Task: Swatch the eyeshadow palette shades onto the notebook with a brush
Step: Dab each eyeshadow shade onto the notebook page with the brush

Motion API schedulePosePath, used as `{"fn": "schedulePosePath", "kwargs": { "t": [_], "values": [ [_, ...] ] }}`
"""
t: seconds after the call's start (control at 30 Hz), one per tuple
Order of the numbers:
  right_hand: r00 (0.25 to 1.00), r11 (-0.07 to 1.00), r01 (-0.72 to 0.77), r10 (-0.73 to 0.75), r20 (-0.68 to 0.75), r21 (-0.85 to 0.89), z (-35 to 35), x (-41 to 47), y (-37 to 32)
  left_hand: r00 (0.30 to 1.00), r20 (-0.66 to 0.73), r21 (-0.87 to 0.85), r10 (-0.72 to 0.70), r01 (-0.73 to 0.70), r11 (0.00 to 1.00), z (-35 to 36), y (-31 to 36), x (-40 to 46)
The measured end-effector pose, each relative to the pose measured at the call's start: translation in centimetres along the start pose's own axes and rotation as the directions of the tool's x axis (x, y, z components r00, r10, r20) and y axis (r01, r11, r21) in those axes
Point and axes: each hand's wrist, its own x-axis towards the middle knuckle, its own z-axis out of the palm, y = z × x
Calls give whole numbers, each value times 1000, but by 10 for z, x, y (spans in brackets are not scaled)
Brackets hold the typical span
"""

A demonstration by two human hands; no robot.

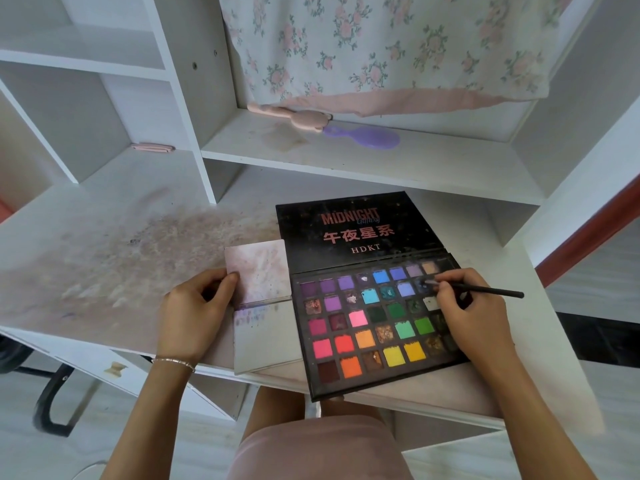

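Eyeshadow in a large black cardboard palette (377, 323) lies open on the near right of the white desk (104, 216), its square pans a grid of matte purples, blues, greens, pinks, oranges and yellows, several scraped or glittery. Just left of it sits the small notebook (263, 306), top page flipped up and smudged pink, lower page carrying a short row of purple and blue swatches near its far edge; most of that page is bare, so many shades remain. Right hand (474, 317) pinches a thin black brush (485, 289), bristles dipped in a dark blue pan. Left hand (194, 313) grips the notebook's left edge
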Motion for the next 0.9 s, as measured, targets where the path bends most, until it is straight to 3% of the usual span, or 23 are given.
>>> {"fn": "schedulePosePath", "kwargs": {
  "t": [0.2, 0.33, 0.53, 0.7, 0.9],
  "values": [
    [999, 1000, -16, 16, -35, -23, 1, 0, 0, 1000, 5, -17, -18, 18, 1000, 0, 2, -1],
    [1000, 999, 2, 0, 30, -49, 1, 0, 0, 1000, 3, -14, -15, 15, 1000, -1, 1, -1],
    [999, 1000, -2, 2, -38, 24, -1, -6, -10, 1000, 8, -6, -20, 20, 1000, 0, -1, 0],
    [992, 982, 26, -48, 116, 186, 16, -19, -40, 1000, 8, -4, -3, 3, 1000, 1, -1, 1],
    [931, 955, 31, -135, 339, 294, 65, -33, -78, 1000, 8, -10, -3, 3, 1000, 1, 0, 0]
  ]
}}
